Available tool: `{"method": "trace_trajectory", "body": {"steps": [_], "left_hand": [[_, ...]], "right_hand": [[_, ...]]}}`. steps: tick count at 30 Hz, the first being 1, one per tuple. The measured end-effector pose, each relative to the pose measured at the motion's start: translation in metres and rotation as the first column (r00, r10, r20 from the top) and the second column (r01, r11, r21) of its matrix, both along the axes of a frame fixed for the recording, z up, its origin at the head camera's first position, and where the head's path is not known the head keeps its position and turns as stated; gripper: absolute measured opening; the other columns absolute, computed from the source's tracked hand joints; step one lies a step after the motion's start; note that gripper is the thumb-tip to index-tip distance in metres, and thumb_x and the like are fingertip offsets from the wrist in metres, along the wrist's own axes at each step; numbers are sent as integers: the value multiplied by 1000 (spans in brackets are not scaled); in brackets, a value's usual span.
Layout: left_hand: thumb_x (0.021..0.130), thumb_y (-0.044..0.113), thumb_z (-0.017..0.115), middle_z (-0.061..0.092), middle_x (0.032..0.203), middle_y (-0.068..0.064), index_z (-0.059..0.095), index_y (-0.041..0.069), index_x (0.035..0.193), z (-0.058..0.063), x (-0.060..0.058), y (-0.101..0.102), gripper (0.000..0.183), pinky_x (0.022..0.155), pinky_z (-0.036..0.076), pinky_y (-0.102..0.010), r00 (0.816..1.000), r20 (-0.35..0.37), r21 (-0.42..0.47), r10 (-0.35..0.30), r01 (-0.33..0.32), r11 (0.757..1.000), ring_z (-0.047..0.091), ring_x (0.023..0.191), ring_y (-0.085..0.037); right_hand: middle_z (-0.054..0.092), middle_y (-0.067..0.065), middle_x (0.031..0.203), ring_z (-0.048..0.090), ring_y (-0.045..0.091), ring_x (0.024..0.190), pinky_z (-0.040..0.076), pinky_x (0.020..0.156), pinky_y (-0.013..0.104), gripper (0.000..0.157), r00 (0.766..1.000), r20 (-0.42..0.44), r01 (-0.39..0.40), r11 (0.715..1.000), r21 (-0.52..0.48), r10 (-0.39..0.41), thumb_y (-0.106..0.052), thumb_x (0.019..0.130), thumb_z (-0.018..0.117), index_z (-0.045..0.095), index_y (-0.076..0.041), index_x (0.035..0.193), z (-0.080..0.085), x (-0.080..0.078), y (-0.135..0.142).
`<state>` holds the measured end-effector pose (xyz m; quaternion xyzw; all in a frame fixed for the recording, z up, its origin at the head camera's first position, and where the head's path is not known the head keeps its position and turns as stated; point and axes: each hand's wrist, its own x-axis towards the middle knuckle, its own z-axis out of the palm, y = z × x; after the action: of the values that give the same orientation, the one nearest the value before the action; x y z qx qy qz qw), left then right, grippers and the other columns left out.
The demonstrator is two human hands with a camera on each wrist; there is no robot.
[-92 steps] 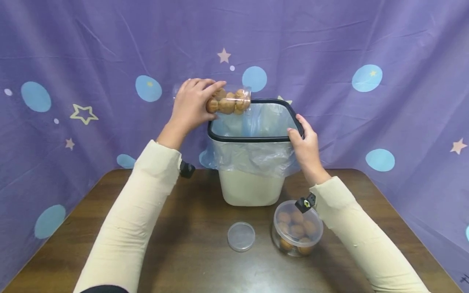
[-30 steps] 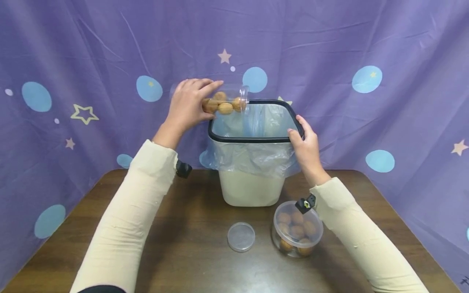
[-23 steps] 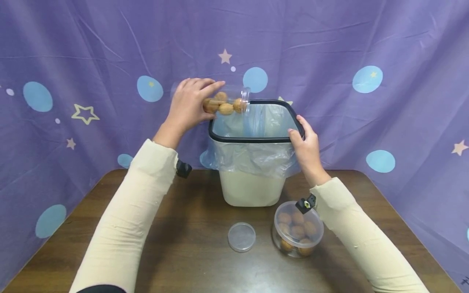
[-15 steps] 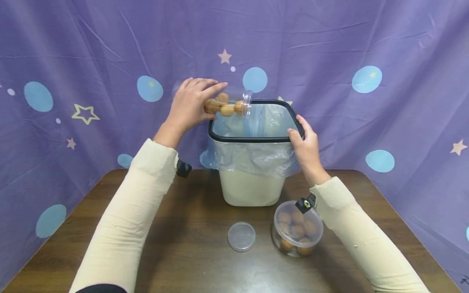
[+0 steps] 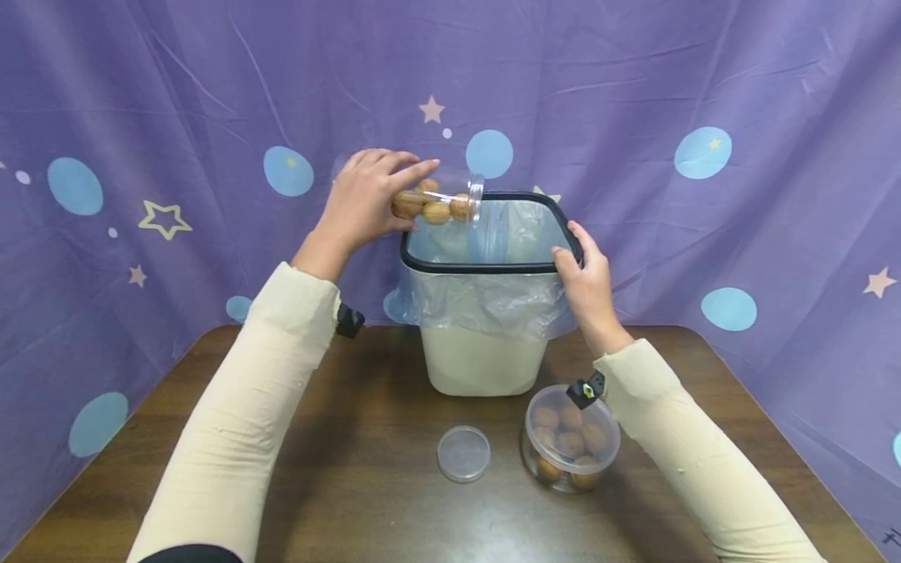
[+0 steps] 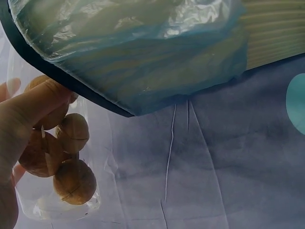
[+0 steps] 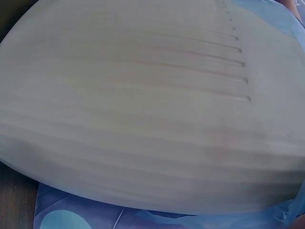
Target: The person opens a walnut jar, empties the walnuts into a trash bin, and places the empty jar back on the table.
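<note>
My left hand (image 5: 369, 191) grips a clear plastic jar (image 5: 477, 186) laid on its side, its mouth pointing right over the trash can's left part. Several walnuts (image 5: 436, 212) lie along the jar's lower side; in the left wrist view the walnuts (image 6: 75, 182) show through the wall, beside the can's dark rim (image 6: 71, 82). With thumb inside and fingers outside, my right hand (image 5: 587, 274) holds the black rim at the right of the cream trash can (image 5: 486, 363). A translucent bluish bag (image 5: 493, 301) lines the can and folds over its outside. The can's ribbed wall (image 6: 276, 36) fills the right wrist view.
A round clear lid (image 5: 464, 454) lies flat on the brown wooden table (image 5: 366, 500) in front of the can. Right of it, under my right forearm, stands a lidded clear tub (image 5: 572, 439) of walnuts. A purple patterned curtain (image 5: 598, 94) hangs behind.
Three seconds ago the jar held more walnuts; fewer are in it now. Over the last second the jar has shifted slightly right. My right hand has stayed on the rim.
</note>
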<state>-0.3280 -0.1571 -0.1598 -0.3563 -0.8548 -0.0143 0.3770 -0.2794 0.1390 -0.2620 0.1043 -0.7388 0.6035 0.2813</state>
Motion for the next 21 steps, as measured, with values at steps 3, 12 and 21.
{"method": "trace_trajectory", "body": {"steps": [3, 12, 21], "left_hand": [[59, 24, 90, 58, 127, -12, 54, 22, 134, 0, 0, 1, 82, 105, 33, -46, 1000, -8, -14, -13, 12, 1000, 50, 118, -32], [63, 19, 88, 57, 127, -14, 54, 21, 134, 3, 2, 6, 79, 109, 28, -50, 998, -39, -90, -39, 35, 995, 48, 120, -34], [61, 15, 88, 57, 127, -14, 56, 21, 132, 5, 3, 9, 78, 109, 28, -50, 996, -72, -142, -46, 35, 989, 47, 120, -35]], "right_hand": [[44, 16, 142, 43, 21, 127, 32, 107, 31, 58, 1000, -6, 1, 1000, -3, -1, -19, 86, 52, 43, 1, 139, 0, 0, 0], [44, 16, 142, 42, 22, 127, 32, 108, 31, 57, 1000, -6, -4, 1000, 0, 4, -19, 86, 50, 42, 1, 139, 0, 1, 1], [44, 16, 142, 41, 23, 128, 31, 108, 31, 58, 1000, 0, 14, 1000, 12, -14, -20, 86, 51, 43, 0, 139, 0, 1, 2]]}}
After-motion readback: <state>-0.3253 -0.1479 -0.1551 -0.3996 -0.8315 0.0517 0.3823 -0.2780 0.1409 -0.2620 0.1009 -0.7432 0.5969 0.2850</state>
